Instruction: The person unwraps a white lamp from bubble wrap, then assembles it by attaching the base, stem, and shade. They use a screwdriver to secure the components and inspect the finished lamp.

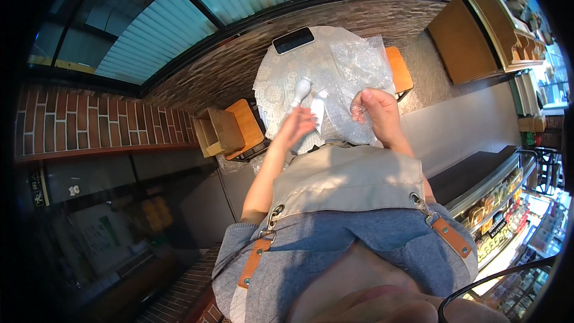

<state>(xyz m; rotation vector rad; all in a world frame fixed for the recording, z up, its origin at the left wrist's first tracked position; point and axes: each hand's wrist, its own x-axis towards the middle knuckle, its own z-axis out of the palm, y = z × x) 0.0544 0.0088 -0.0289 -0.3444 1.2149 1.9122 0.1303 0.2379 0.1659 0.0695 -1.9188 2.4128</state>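
My right hand (382, 116) is closed at the near right of the round table, with its fingers pinched on the edge of a sheet of clear bubble wrap (362, 67). The wrap spreads from there over the table's right side. My left hand (295, 127) is over the near left edge with its fingers stretched out. Just beyond its fingertips lies a white object with a rounded, bulb-like end (302, 88); whether they touch I cannot tell. Beside it is a slim white piece (319, 106), whose kind is not clear.
A patterned cloth (276, 78) covers the table (323, 34). A dark-screened phone or tablet (293, 40) lies at its far edge. An open cardboard box (218, 131) rests on a wooden chair (244, 121) at left; another chair (399, 72) stands at right. A brick wall and window run behind.
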